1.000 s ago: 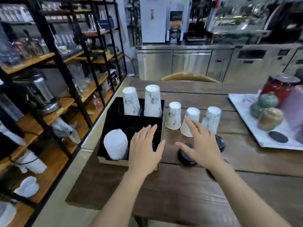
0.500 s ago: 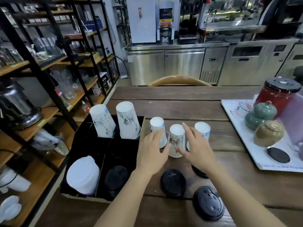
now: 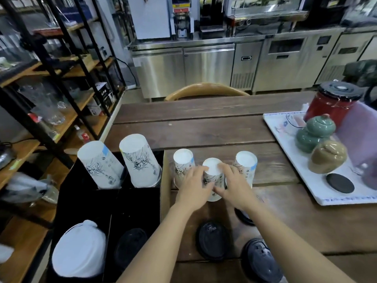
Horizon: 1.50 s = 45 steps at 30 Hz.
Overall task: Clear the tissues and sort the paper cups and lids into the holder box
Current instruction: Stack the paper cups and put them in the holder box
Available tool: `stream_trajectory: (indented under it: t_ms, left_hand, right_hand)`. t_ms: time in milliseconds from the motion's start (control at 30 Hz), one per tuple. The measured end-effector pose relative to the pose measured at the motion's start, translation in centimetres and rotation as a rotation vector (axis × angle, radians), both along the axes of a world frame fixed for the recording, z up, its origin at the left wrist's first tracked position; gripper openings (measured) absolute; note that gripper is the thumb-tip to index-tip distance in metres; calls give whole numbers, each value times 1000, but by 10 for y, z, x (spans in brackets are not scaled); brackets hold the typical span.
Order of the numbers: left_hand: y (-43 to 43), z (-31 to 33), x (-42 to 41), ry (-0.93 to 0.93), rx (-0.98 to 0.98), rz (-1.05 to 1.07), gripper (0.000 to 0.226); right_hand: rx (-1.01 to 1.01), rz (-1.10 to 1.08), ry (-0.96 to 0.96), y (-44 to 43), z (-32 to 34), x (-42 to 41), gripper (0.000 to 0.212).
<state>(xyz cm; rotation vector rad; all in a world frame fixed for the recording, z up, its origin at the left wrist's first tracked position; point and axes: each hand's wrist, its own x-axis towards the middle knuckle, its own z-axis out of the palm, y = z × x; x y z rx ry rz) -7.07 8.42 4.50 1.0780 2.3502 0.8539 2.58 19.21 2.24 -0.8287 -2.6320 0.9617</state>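
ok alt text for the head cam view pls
Both hands, left and right, close around the middle of three upside-down paper cups on a wooden table. A black holder box on the left holds two taller cups; black lids lie nearer the camera, and a tray of jars sits right.

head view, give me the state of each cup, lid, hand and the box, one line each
middle cup: upside down on table, both hands around it
left cup: upside down on table
right cup: upside down on table
two tall cups: upside down in holder box
holder box: open
black lids: flat on table
left hand: on middle cup
right hand: on middle cup
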Motion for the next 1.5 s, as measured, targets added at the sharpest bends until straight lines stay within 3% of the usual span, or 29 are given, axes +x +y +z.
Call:
stream_trajectory:
  t_ms: [167,333,467,600,733,900,1100,1200,1300,1400,1500]
  left_hand:
    - [1,-6,-1,-144,123,45,19]
    - [-7,11,-5,-152,333,47,20]
    - [2,55,-3,-84,583,9,25]
    - [33,100,4,-10,736,-68,28]
    - [67,113,12,74,658,-171,30]
    - [85,79,16,65,444,-219,31]
    - [88,19,10,19,-36,-346,43]
    - [90,10,6,-88,-5,-285,39]
    - [94,10,8,-375,111,-140,24]
    - [92,12,11,-596,224,-18,33]
    - [86,17,9,-488,350,57,26]
  right_hand:
    - [-114,-70,60,-6,-7,-11,43]
    - [-140,-40,247,-12,7,-13,44]
    - [56,-41,463,-5,62,-10,57]
    - [320,-114,623,22,106,-1,49]
    - [363,-203,587,52,111,15,59]
    - [241,-236,395,69,67,31,56]
    - [64,-130,-23,71,12,39,47]
    - [-48,-157,5,73,-1,36,54]
    - [-171,-172,59,73,-6,29,60]
    - [-155,-206,99,71,-8,26,62]
    - [-126,-246,178,70,3,26,63]
